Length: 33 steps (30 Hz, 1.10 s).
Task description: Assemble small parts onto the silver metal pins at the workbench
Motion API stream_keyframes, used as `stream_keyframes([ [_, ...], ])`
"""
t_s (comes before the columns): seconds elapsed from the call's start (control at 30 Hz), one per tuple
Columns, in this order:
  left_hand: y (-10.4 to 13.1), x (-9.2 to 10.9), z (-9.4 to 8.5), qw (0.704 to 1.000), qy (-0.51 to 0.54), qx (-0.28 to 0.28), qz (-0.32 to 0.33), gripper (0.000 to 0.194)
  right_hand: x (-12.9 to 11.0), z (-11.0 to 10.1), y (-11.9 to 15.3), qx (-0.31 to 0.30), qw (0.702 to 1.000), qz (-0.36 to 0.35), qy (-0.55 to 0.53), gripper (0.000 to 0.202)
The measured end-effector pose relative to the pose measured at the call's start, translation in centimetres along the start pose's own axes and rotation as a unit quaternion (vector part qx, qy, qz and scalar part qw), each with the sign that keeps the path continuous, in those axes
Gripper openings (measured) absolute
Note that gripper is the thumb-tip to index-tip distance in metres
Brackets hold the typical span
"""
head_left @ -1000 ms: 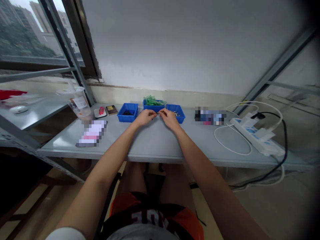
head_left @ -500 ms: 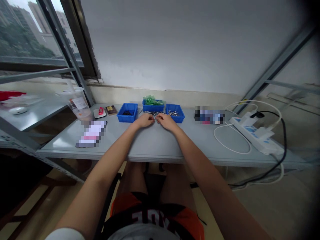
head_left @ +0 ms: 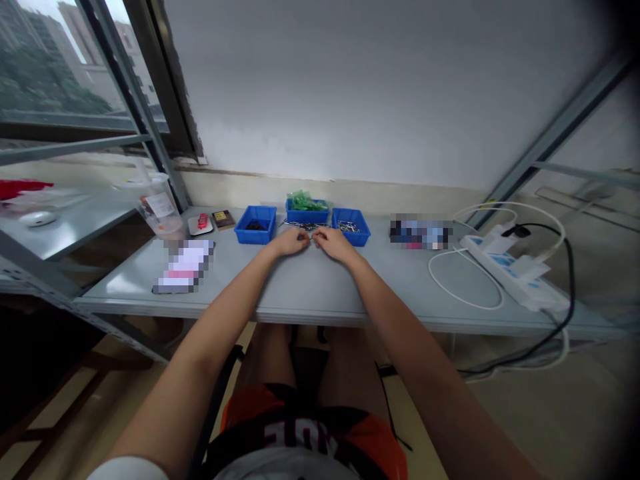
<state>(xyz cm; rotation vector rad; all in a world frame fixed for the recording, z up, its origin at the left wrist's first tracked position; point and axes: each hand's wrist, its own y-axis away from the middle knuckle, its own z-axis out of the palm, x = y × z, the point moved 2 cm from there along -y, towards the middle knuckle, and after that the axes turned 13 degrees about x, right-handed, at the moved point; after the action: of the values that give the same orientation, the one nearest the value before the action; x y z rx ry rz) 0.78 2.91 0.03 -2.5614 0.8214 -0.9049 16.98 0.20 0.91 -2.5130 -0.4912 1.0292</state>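
My left hand [head_left: 291,241] and my right hand [head_left: 332,243] nearly meet over the table, their fingers pinched. A small dark piece shows at the left fingertips; what the right fingers grip is too small to name. Just behind the hands lies a row of thin metal parts [head_left: 310,227]. A blue bin [head_left: 307,217] with green plastic packets [head_left: 302,200] stands beyond them. To the left is a blue bin [head_left: 245,235] of small dark pieces [head_left: 256,227]. Beside my right hand sits another blue bin [head_left: 361,238] holding shiny metal pieces [head_left: 348,227].
On the left of the grey table [head_left: 315,287] are a phone [head_left: 185,267], a drink cup [head_left: 163,210], a small white dish [head_left: 201,227] and a dark flat box [head_left: 223,220]. At right lie a blurred-out item [head_left: 419,233], a white power strip [head_left: 520,273] and looping cables [head_left: 465,293].
My hands stay in almost the same place, with only slight finger movement at the fingertips. The bins and other objects have not moved on the table.
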Motion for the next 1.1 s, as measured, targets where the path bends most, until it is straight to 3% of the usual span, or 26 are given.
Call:
stream_keyframes([
  [0.13, -0.2, 0.1, -0.6, 0.997, 0.016, 0.073, -0.001, 0.026, 0.4, -0.1, -0.1, 0.017, 1.0, 0.01, 0.01, 0.017],
  [0.3, -0.2, 0.4, -0.7, 0.998, 0.026, 0.051, -0.006, 0.025, 0.8, -0.1, -0.2, 0.021, 0.999, 0.024, 0.033, 0.016],
  [0.53, -0.3, 0.9, -1.2, 0.991, 0.098, 0.09, -0.015, 0.023, 0.5, -0.3, -0.3, 0.029, 0.999, 0.022, 0.039, 0.017],
  [0.9, -0.3, 1.7, -1.5, 0.988, 0.122, 0.093, -0.026, 0.02, 0.2, -0.4, -0.2, 0.028, 0.999, 0.011, 0.03, 0.016],
  [1.1, -0.4, 1.7, -1.8, 0.984, 0.126, 0.122, -0.023, 0.02, 0.2, -0.5, -0.3, 0.061, 0.998, 0.002, 0.006, 0.015],
])
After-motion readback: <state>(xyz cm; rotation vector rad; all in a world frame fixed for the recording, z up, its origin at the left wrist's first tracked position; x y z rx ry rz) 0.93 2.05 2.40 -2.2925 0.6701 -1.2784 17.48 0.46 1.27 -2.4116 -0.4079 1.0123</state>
